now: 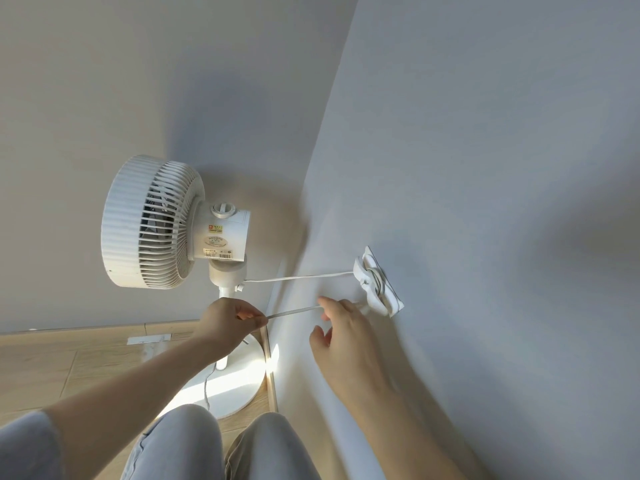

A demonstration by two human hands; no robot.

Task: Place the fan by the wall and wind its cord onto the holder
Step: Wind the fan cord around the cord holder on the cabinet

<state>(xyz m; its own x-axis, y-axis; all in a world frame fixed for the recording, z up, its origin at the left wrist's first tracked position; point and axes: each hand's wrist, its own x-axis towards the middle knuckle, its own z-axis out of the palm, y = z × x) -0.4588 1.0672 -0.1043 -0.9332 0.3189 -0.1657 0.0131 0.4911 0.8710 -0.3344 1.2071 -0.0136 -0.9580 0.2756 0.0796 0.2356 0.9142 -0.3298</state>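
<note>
- left hand pinches the white cord between thumb and fingertips, holding it taut, likely so the turns lie tight.
- right hand, at 3 o'clock of the left, is loosely spread, holding nothing; its fingertips are near the cord, probably steadying it.
- the cord runs toward 2 o'clock to the holder on the wall, already wrapped by some turns.
- the fan stands at 11 o'clock, its base just beside the wall.
- pale wooden floor, sunlit; plain corner.
</note>
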